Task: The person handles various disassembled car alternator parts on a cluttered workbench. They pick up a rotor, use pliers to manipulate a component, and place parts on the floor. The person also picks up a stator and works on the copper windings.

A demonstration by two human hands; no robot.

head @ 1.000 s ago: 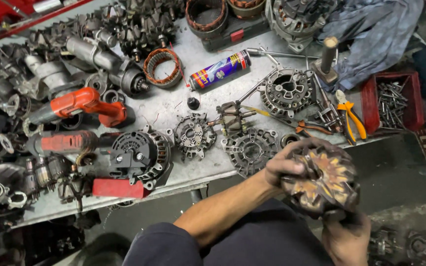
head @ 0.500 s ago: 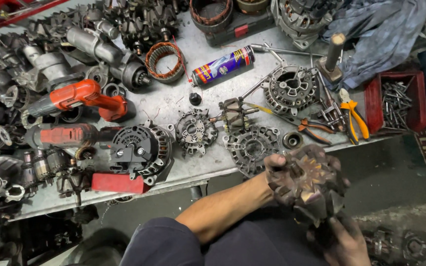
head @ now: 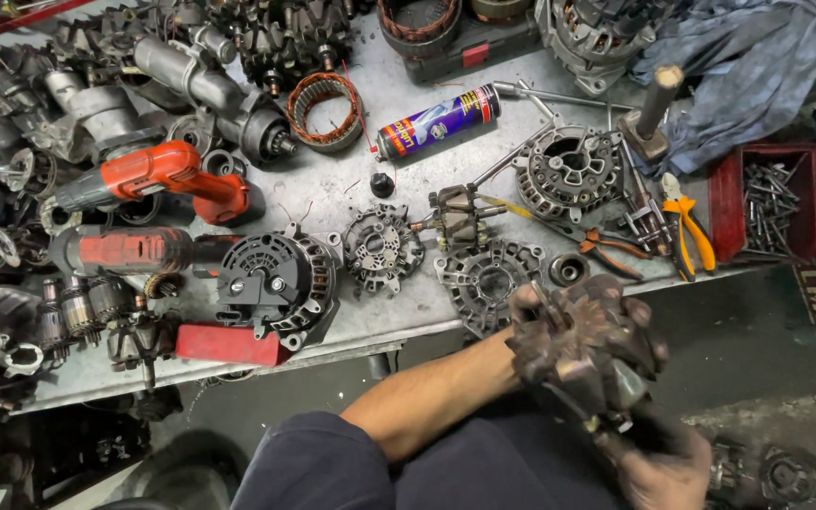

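We see the dark, claw-toothed metal rotor (head: 586, 340) held below the grey metal worktop (head: 332, 203) edge. Left hand (head: 528, 307) grip is clamped on its upper end; right hand (head: 663, 463) wraps the lower end. Long axis runs upper-left to lower-right.

**Rotor lowered and turned between the hands**

Since the earliest picture the claw-pole rotor (head: 586, 345) has dropped away from the bench edge (head: 408, 332) toward the person's lap. The left hand (head: 527, 307), previously spread across the top, now grips the upper left side. The right hand (head: 665, 463) has shifted lower right and appears blurred. Part has tilted, claws facing differently.
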